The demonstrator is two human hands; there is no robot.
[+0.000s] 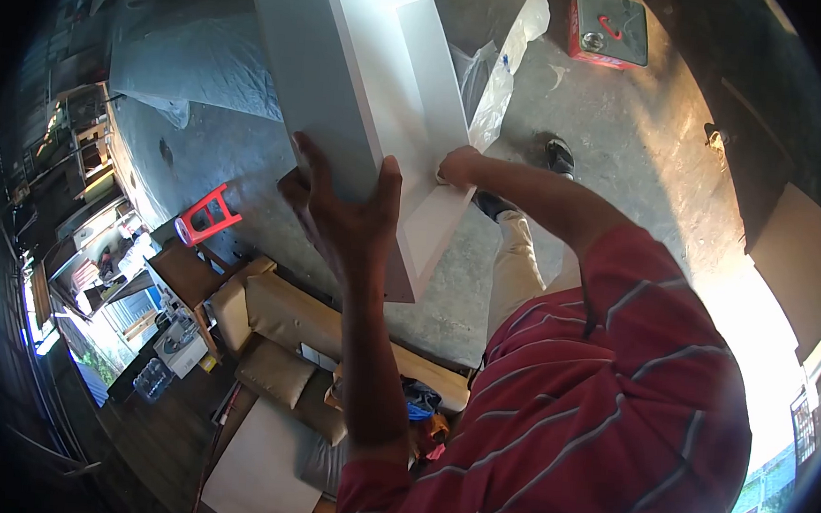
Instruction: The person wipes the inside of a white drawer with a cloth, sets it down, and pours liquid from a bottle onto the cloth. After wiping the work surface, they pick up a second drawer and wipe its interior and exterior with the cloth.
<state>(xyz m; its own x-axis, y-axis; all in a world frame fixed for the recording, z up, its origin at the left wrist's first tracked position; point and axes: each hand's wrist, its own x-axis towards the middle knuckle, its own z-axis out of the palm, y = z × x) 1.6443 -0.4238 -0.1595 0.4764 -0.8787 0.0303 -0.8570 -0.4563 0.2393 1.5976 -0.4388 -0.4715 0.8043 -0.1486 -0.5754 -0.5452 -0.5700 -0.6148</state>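
Note:
A long pale grey box, open on one side like a drawer or trough (320,72), stands tilted in front of me. My left hand (346,210) is wrapped round its near side wall, with the thumb over the edge and the fingers spread on the outer face. My right hand (459,167) is closed at the opposite wall, near the box's lower end. A small pale bit shows under its fingers, too small to name. The box's upper end runs out of view.
A red plastic stool (208,216) lies on the concrete floor at left. A tan sofa (294,320) stands below it. A red and grey square tin (610,29) sits at upper right. Plastic sheeting (197,65) lies behind the box. My shoe (559,157) is near the box.

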